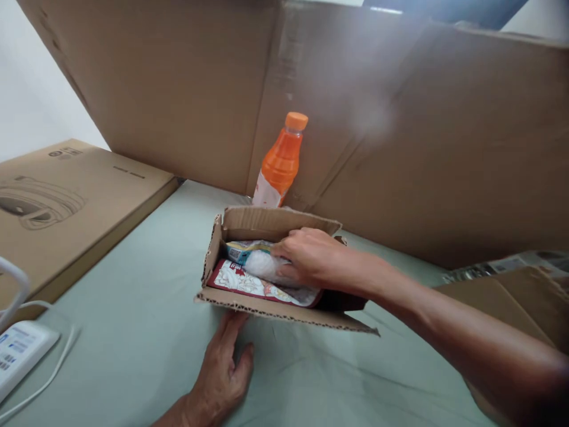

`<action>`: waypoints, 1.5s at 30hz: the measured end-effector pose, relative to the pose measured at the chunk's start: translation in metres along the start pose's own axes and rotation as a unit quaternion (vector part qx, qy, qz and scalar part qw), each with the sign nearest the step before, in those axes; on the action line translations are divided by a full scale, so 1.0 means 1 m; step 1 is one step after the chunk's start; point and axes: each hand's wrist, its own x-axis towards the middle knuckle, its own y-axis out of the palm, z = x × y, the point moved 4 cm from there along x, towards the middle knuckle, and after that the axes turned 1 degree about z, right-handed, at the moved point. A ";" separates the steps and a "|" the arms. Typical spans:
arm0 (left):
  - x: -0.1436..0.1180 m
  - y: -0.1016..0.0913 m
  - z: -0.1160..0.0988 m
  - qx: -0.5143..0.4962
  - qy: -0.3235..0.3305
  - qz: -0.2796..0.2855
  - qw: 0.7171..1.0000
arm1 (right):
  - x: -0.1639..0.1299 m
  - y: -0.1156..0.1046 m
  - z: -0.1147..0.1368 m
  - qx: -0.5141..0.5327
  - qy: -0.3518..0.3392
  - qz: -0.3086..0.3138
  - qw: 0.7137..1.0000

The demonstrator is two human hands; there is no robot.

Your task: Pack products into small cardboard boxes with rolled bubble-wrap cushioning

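R hand (311,258) inside open box (267,308), ctr scene; fingers bent, close tog. at white pack (262,265), poss. gripping, can't tell for sure. Pack atop maroon bag (242,284), nr blue bag (237,253). L hand (224,365) at box's near side, thumb apart, holding nothing visible. Orange bottle (281,160) just beyond box; flat carton (93,231) far L.
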 end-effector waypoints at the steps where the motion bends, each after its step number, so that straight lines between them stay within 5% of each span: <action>1: 0.000 0.000 0.001 0.007 0.000 0.001 1.000 | 0.006 0.005 0.000 -0.010 0.000 0.007 1.000; 7: 0.000 0.000 0.001 0.025 0.015 0.004 1.000 | 0.026 0.023 0.000 0.019 -0.003 0.011 1.000; 12: 0.004 -0.001 -0.004 0.001 -0.001 0.021 1.000 | 0.001 0.003 -0.004 0.064 -0.013 0.004 0.998; 15: 0.007 -0.006 -0.011 -0.024 -0.019 0.010 0.999 | -0.052 -0.017 -0.021 0.106 0.026 -0.135 0.985; 17: 0.010 -0.018 -0.015 -0.024 -0.009 -0.038 0.999 | -0.100 -0.015 -0.037 0.146 0.099 -0.273 0.946; 20: 0.014 -0.050 -0.019 -0.009 0.033 -0.175 0.984 | -0.159 0.028 -0.050 0.224 0.206 -0.359 0.882; 22: 0.018 -0.073 -0.017 -0.021 0.039 -0.260 0.965 | -0.173 0.071 -0.046 0.287 0.236 -0.334 0.866; 24: 0.025 -0.088 -0.015 -0.048 0.020 -0.285 0.957 | -0.167 0.107 -0.034 0.341 0.234 -0.301 0.859; 27: 0.042 -0.089 -0.016 -0.107 -0.015 -0.214 0.971 | -0.138 0.133 -0.010 0.385 0.206 -0.277 0.856; 32: 0.048 -0.064 -0.031 -0.182 -0.049 -0.112 0.976 | -0.126 0.137 0.016 0.385 0.203 -0.312 0.844; 35: 0.021 -0.047 -0.042 -0.182 -0.057 -0.091 0.977 | -0.172 0.154 0.032 0.362 0.210 -0.352 0.837; 41: -0.050 -0.023 -0.043 -0.142 -0.077 0.006 0.987 | -0.307 0.209 0.056 0.378 0.289 -0.347 0.808; 45: -0.058 -0.024 -0.026 -0.056 -0.059 -0.012 0.997 | -0.327 0.220 0.058 0.462 0.243 -0.322 0.790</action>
